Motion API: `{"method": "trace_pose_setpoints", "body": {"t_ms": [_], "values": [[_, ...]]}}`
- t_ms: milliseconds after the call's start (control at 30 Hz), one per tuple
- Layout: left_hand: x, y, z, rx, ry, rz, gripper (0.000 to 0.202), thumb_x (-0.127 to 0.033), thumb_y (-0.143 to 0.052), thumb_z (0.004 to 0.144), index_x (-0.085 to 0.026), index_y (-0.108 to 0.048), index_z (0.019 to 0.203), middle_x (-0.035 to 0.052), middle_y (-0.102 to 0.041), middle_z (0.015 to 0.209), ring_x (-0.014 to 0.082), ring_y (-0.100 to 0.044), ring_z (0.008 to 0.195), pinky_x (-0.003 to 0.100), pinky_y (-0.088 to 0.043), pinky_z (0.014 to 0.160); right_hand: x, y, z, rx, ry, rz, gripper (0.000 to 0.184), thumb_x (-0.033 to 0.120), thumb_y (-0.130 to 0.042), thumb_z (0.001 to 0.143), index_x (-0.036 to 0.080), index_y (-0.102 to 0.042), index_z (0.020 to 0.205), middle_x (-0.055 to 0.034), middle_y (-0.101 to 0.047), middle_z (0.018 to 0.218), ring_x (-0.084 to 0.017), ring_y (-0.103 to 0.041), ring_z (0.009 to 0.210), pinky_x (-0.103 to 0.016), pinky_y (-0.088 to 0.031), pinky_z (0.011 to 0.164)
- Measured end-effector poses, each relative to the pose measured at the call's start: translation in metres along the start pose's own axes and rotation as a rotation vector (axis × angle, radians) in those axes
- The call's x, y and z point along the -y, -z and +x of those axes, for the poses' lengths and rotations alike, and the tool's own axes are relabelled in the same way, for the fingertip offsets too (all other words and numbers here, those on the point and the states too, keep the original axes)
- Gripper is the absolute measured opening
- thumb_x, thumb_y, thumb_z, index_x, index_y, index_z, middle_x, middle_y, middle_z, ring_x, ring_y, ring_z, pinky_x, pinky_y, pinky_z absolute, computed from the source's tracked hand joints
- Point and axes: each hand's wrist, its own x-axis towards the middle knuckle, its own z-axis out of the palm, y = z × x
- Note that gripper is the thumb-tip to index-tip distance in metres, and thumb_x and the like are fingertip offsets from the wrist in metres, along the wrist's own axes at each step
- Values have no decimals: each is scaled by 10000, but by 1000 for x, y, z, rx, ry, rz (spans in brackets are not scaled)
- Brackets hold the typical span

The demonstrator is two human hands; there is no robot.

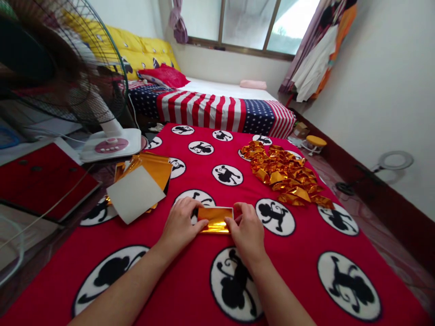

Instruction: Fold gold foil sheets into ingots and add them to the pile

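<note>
A shiny gold foil paper (215,219), folded into a narrow rectangle, lies on the red cloth (163,290) in front of me. My left hand (183,219) grips its left end, thumb on top and fingers behind the edge. At the right end my right hand (247,226) pinches it in the same way, thumb resting on the foil. The fingertips behind the paper are partly hidden. To the left sits a loose stack of gold foil sheets (154,168), topped by a pale sheet turned face up (136,194). A heap of folded gold foil pieces (282,172) lies to the right.
A standing fan (110,140) is at the left, beside a red-fronted box (44,176). Beyond the cloth is a bed with a striped, starred cover (204,106). A yellow-topped stool (316,141) and a ring lamp (396,160) stand along the right wall.
</note>
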Motion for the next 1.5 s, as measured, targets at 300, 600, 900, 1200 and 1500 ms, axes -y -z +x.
{"method": "trace_pose_setpoints", "body": {"t_ms": [300, 600, 900, 1200, 1500], "values": [[6, 0, 3, -16, 71, -150, 653, -285, -796, 647, -212, -556, 1250, 79, -667, 1149, 288, -567, 1117, 450, -434, 993, -4, -5, 22, 225, -175, 541, 170, 252, -733, 639, 194, -682, 791, -1, -657, 650, -148, -580, 557, -250, -406, 520], [5, 11, 6, 73, 339, -629, 382, -447, -683, 757, -110, -725, 932, 49, -710, 765, 174, -626, 679, 255, -468, 632, 9, -16, 24, 251, -197, 971, 282, 377, -797, 636, 155, -655, 738, 6, -628, 627, -103, -531, 544, -207, -401, 508], [-1, 13, 6, 35, 329, -599, 352, -430, -673, 769, -121, -758, 916, 45, -726, 772, 177, -630, 698, 237, -469, 627, 8, -19, 17, 167, -120, 834, 312, 457, -730, 722, 161, -639, 683, 24, -560, 572, -92, -445, 504, -206, -327, 460], [-1, 12, 4, 17, 346, -613, 363, -441, -676, 773, -117, -768, 909, 56, -734, 773, 182, -642, 682, 244, -487, 625, 10, -15, 15, 203, -145, 868, 323, 471, -712, 736, 171, -625, 656, 38, -517, 528, -79, -376, 439, -210, -287, 410], [2, 10, 3, 13, 330, -574, 349, -435, -675, 782, -118, -765, 899, 54, -728, 771, 174, -632, 677, 234, -475, 607, 10, -15, 14, 204, -147, 865, 285, 438, -706, 734, 159, -663, 695, 23, -547, 555, -86, -407, 467, -207, -295, 427]]}}
